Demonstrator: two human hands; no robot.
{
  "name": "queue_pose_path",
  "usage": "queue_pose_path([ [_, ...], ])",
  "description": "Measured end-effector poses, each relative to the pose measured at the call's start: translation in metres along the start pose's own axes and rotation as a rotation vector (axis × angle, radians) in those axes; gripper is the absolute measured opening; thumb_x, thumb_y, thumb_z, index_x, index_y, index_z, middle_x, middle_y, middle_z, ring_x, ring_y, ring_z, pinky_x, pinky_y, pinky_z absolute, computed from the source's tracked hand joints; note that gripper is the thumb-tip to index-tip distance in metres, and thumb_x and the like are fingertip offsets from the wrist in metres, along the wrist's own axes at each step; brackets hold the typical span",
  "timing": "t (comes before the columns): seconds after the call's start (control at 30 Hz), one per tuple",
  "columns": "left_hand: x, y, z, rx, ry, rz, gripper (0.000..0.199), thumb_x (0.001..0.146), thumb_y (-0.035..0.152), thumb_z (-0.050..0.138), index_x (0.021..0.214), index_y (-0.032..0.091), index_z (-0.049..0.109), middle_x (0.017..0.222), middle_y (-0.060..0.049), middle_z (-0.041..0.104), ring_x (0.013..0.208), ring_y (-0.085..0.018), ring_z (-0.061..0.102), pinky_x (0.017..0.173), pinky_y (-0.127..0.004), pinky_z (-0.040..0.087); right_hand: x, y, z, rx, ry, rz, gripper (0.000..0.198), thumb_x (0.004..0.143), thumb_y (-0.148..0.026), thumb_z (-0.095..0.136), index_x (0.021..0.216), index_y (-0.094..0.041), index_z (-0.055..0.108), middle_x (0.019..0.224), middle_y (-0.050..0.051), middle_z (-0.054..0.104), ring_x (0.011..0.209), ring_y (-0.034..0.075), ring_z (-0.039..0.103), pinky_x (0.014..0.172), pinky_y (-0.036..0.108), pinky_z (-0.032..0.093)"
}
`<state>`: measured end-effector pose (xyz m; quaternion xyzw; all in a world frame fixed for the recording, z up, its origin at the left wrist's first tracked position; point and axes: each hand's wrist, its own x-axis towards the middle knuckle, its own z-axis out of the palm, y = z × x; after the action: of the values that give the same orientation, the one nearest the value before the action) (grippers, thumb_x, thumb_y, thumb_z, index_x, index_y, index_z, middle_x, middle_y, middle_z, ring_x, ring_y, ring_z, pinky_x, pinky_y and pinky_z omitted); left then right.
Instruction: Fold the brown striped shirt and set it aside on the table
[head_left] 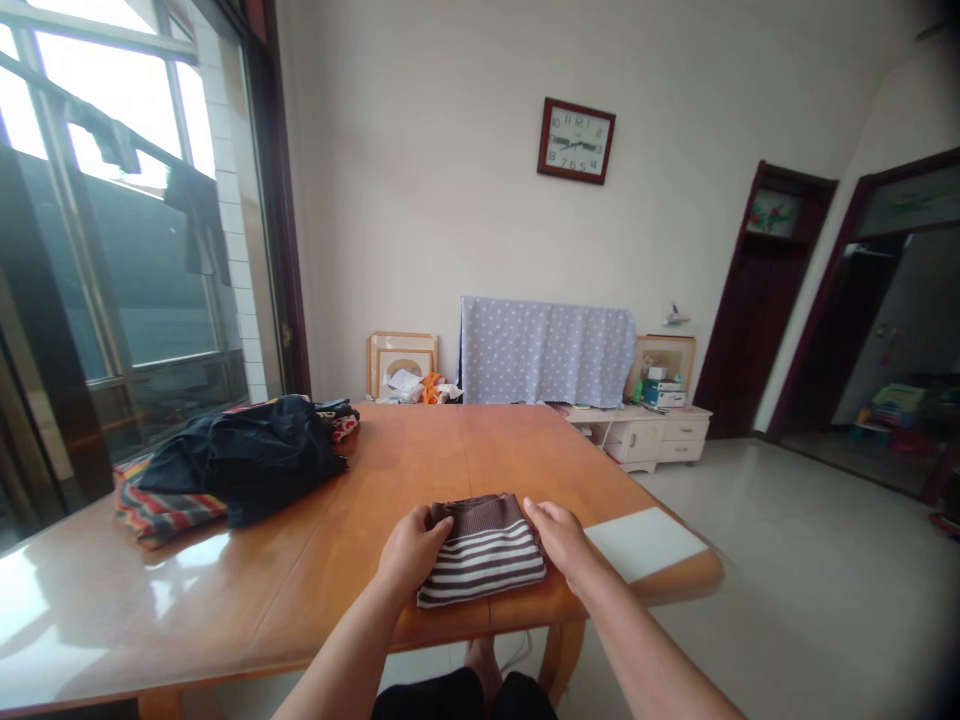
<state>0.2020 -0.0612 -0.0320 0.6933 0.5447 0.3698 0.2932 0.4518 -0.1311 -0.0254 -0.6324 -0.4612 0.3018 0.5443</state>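
Note:
A folded knit garment (484, 553) with brown and white stripes lies near the table's front edge. Its plain brown ribbed band faces the far side. My left hand (412, 545) grips the garment's left side, thumb on top of the ribbed band and fingers mostly hidden behind. On the opposite side, my right hand (559, 535) holds the far right corner, with its thumb along the edge and the other fingers curled out of sight.
A heap of dark blue clothing (255, 450) lies over a striped cloth (161, 505) on the table's left. A white sheet (649, 543) lies by the right edge of the wooden table (405, 440). Beyond stand a cloth-draped object (547, 350) and a white cabinet (652, 440).

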Motion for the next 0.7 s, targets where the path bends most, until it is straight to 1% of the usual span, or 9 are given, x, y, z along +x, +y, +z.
queue_pose_path([
  [0.1,0.002,-0.003,0.005,-0.009,0.049,0.057,0.032,0.086,0.056,0.056,0.083,0.024,0.056,0.079,-0.001,0.067,0.076,-0.022,0.062,0.065,-0.028,0.038,0.004,-0.001,0.001,-0.033,-0.027,-0.054,0.045,0.081,-0.064,0.058,0.069,-0.021,0.058,0.065,-0.001,0.061,0.066,0.016,0.053,0.059,0.024,0.036],
  [0.2,0.001,-0.005,0.008,-0.068,0.062,0.079,0.032,0.088,0.056,0.053,0.084,0.024,0.052,0.079,0.000,0.065,0.079,-0.022,0.063,0.069,-0.029,0.040,0.012,-0.002,0.007,-0.102,-0.070,-0.088,0.037,0.082,-0.054,0.061,0.068,-0.020,0.059,0.066,-0.001,0.061,0.067,0.016,0.052,0.059,0.023,0.035],
  [0.27,-0.001,-0.005,0.008,-0.112,0.062,0.074,0.032,0.088,0.056,0.052,0.084,0.024,0.051,0.081,0.000,0.065,0.081,-0.022,0.063,0.072,-0.030,0.042,0.018,-0.002,0.012,-0.169,-0.087,-0.110,0.029,0.081,-0.045,0.062,0.068,-0.020,0.057,0.065,-0.002,0.061,0.066,0.015,0.052,0.059,0.023,0.034],
  [0.33,-0.003,-0.004,0.007,-0.129,0.070,0.052,0.033,0.088,0.056,0.052,0.083,0.024,0.050,0.080,0.000,0.065,0.081,-0.022,0.063,0.073,-0.030,0.042,0.023,-0.003,0.017,-0.229,-0.078,-0.139,0.022,0.082,-0.039,0.061,0.071,-0.021,0.057,0.068,-0.002,0.062,0.068,0.015,0.053,0.060,0.022,0.034],
  [0.43,-0.003,-0.001,0.004,-0.111,0.098,0.002,0.037,0.088,0.059,0.049,0.078,0.023,0.049,0.075,0.000,0.062,0.078,-0.022,0.061,0.069,-0.030,0.042,0.027,-0.006,0.023,-0.327,-0.044,-0.186,0.017,0.089,-0.038,0.053,0.083,-0.022,0.058,0.080,-0.001,0.067,0.073,0.016,0.058,0.064,0.023,0.035],
  [0.5,-0.001,0.001,0.001,-0.098,0.130,-0.036,0.041,0.089,0.061,0.046,0.075,0.023,0.049,0.071,-0.001,0.061,0.074,-0.023,0.060,0.066,-0.030,0.041,0.027,-0.006,0.026,-0.430,-0.037,-0.184,0.017,0.092,-0.038,0.050,0.089,-0.023,0.058,0.083,0.001,0.068,0.075,0.017,0.059,0.066,0.025,0.035],
  [0.57,0.000,0.002,-0.002,-0.132,0.151,-0.074,0.046,0.089,0.065,0.042,0.075,0.022,0.052,0.069,-0.002,0.061,0.072,-0.023,0.060,0.064,-0.031,0.042,0.028,-0.004,0.028,-0.533,-0.033,-0.149,0.017,0.094,-0.038,0.049,0.090,-0.024,0.057,0.083,0.002,0.068,0.076,0.018,0.059,0.066,0.026,0.034],
  [0.63,0.000,0.003,-0.007,-0.227,0.134,-0.108,0.055,0.088,0.071,0.037,0.080,0.021,0.058,0.071,-0.004,0.064,0.072,-0.024,0.062,0.063,-0.032,0.044,0.029,0.000,0.030,-0.592,-0.031,-0.108,0.018,0.095,-0.039,0.048,0.088,-0.024,0.056,0.081,0.003,0.068,0.076,0.019,0.060,0.065,0.027,0.033],
  [0.7,-0.001,0.004,-0.012,-0.332,0.079,-0.141,0.065,0.086,0.077,0.035,0.087,0.018,0.063,0.075,-0.006,0.068,0.074,-0.026,0.065,0.063,-0.033,0.046,0.031,0.004,0.030,-0.605,-0.038,-0.091,0.020,0.096,-0.040,0.047,0.088,-0.024,0.055,0.081,0.003,0.068,0.076,0.019,0.060,0.065,0.027,0.033],
])
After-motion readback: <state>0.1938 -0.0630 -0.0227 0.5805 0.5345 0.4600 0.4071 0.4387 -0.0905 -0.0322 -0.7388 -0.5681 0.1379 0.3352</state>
